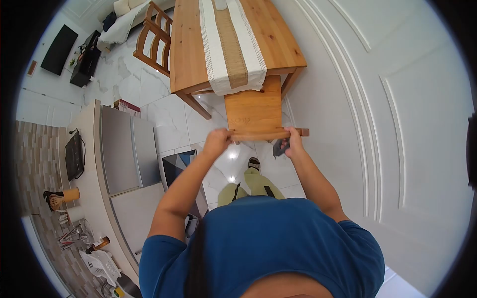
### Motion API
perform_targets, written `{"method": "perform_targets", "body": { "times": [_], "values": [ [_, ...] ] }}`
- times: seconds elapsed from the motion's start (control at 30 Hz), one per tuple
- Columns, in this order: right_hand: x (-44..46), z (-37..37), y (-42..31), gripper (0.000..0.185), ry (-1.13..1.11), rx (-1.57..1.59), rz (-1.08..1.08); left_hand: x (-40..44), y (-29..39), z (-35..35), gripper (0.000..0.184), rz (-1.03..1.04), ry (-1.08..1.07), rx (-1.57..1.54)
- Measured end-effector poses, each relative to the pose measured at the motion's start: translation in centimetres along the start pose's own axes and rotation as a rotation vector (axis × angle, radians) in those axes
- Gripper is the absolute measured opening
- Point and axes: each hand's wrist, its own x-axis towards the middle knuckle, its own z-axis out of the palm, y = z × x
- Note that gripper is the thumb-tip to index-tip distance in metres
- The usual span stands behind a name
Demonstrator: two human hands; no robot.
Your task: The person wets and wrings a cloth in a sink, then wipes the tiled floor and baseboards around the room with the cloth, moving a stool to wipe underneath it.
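A wooden chair stands at the near end of the wooden dining table, its seat partly under the tabletop. My left hand is closed on the left end of the chair's back rail; its fingers are slightly blurred. Near the right end of the same rail, my right hand is closed, with its fingertips against the wood. A dark grey cloth hangs bunched from that right hand, below the rail. Over the table lies a white and tan runner, its end draping off the near edge.
Another wooden chair stands on the table's left side. A panelled white wall runs close along the right. To the left are a counter with kitchen items and a grey fridge. A patterned mat lies on the marble-look floor.
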Motion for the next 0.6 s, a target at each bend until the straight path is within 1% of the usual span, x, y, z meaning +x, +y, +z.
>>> {"method": "perform_targets", "body": {
  "times": [0.03, 0.07, 0.1, 0.17, 0.2, 0.27, 0.3, 0.37, 0.4, 0.47, 0.5, 0.57, 0.6],
  "values": [
    [-0.5, -0.5, -0.5, 0.022, 0.020, -0.010, 0.031, -0.6, 1.3, -0.2, 0.025, -0.006, -0.017, 0.011],
    [-0.9, -1.2, -0.8, 0.022, 0.024, -0.018, 0.039, -1.3, 2.7, -0.5, 0.027, -0.066, -0.061, -0.010],
    [-1.2, -1.7, -1.0, 0.023, 0.000, -0.034, 0.054, -1.8, 2.8, 0.4, 0.023, -0.032, -0.035, -0.014],
    [-1.1, -1.7, -1.4, 0.023, -0.028, -0.057, 0.079, -2.0, 3.2, -0.1, 0.029, -0.048, -0.095, -0.060],
    [-1.2, -1.7, -1.6, 0.023, -0.061, -0.041, 0.136, -1.8, 3.2, -0.6, 0.029, -0.055, -0.099, -0.065],
    [-0.9, -0.6, -2.5, 0.024, -0.123, -0.020, 0.197, -0.7, 2.7, -1.5, 0.031, -0.126, -0.130, -0.054],
    [-0.5, -0.4, -2.5, 0.024, -0.124, -0.025, 0.202, -0.6, 2.4, -1.5, 0.031, -0.133, -0.130, -0.055],
    [0.9, 0.4, -2.8, 0.023, -0.162, -0.003, 0.208, 0.2, 1.2, -1.4, 0.037, -0.101, -0.056, -0.093],
    [1.2, 0.8, -3.0, 0.023, -0.172, -0.008, 0.209, 0.9, 1.2, -2.3, 0.037, -0.107, -0.048, -0.088],
    [1.6, 1.5, -3.8, 0.022, -0.117, -0.043, 0.130, 2.8, 1.2, -4.8, 0.043, -0.114, -0.240, -0.214],
    [1.6, 1.8, -3.9, 0.022, -0.120, -0.040, 0.126, 3.5, -0.4, -5.3, 0.043, -0.112, -0.238, -0.211],
    [1.5, 2.0, -4.2, 0.022, -0.096, -0.053, 0.100, 5.8, -6.4, -6.5, 0.043, -0.304, -0.009, -0.329],
    [1.6, 1.9, -4.2, 0.022, -0.093, -0.048, 0.095, 7.3, -12.6, -6.8, 0.041, -0.191, 0.232, -0.175]
  ]
}}
